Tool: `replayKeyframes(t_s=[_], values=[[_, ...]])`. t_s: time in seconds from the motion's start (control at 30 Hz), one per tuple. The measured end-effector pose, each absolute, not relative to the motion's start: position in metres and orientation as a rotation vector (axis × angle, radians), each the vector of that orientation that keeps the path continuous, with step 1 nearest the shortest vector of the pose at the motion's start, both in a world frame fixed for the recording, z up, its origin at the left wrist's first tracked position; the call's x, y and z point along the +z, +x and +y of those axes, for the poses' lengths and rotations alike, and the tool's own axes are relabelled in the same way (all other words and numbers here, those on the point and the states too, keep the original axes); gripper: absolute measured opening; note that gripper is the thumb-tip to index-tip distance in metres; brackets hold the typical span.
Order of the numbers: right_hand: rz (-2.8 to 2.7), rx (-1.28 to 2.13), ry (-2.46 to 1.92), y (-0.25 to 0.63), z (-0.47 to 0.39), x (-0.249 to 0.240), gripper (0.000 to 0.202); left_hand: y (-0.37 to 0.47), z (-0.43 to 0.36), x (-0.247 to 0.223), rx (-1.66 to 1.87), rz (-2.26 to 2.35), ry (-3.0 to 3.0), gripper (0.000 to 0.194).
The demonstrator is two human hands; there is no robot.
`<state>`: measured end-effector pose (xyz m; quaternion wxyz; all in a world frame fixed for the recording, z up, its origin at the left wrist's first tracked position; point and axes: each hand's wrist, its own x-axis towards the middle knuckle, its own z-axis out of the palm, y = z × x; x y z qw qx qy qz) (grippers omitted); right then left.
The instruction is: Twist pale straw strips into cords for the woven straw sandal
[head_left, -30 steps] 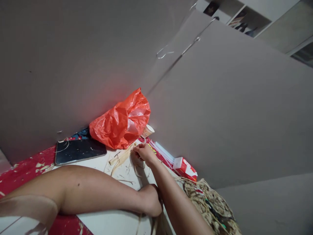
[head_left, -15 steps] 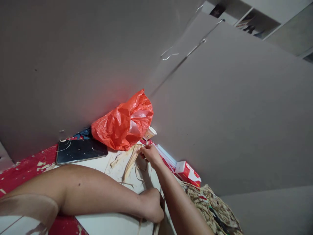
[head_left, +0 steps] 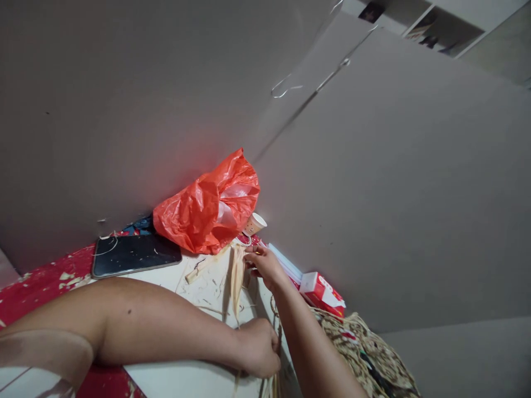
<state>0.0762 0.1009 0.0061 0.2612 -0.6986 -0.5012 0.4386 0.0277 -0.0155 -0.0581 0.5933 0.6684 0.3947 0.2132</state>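
Note:
My right hand (head_left: 265, 265) reaches toward the back of the white board (head_left: 166, 378), its fingers bent and pinching the edge of a pale dried husk strip (head_left: 237, 279). The strip hangs lengthwise and narrows to a thin end. Nearer me, my left hand (head_left: 259, 348) is a closed fist around thin straw-coloured strands (head_left: 271, 387), which stick out below it. A twisted cord (head_left: 279, 326) shows just above the fist. Its fingertips are mostly hidden. Another short husk piece (head_left: 194, 273) and thin scraps lie on the board to the left.
A crumpled orange plastic bag (head_left: 203, 213) leans on the wall beside a paper cup (head_left: 256, 223). A dark tablet (head_left: 136, 255) lies at left on the red cloth (head_left: 50, 282). On the right are a red-and-white box (head_left: 321, 296) and a heap of braided cord (head_left: 369, 354).
My right hand has shifted slightly right, and the husk strip has swung from a slant to nearly straight. My left fist has stayed almost in place.

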Motion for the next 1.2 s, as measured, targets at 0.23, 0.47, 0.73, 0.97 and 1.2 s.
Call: replayKeyframes(t_s=[0.23,0.47,0.73,0.97,1.2], values=[[-1.263,1.297,-1.822,0.085,0.105,0.002,0.031,0.026,-0.017,-0.053,0.445,0.951,1.552,0.016],[-1.178,1.370,-1.822,0.085,0.105,-0.009,0.032,0.025,-0.016,-0.055,0.417,0.929,1.582,0.020],[-1.162,1.347,-1.885,0.083,0.118,-0.027,0.032,0.022,-0.017,-0.050,0.416,0.965,1.588,0.010],[-1.184,1.290,-1.823,0.075,0.118,-0.025,0.032,0.023,-0.016,-0.051,0.415,0.960,1.589,0.009],[-1.122,1.218,-1.494,0.089,0.100,0.016,0.014,0.027,-0.015,-0.057,0.467,0.921,1.494,0.007]])
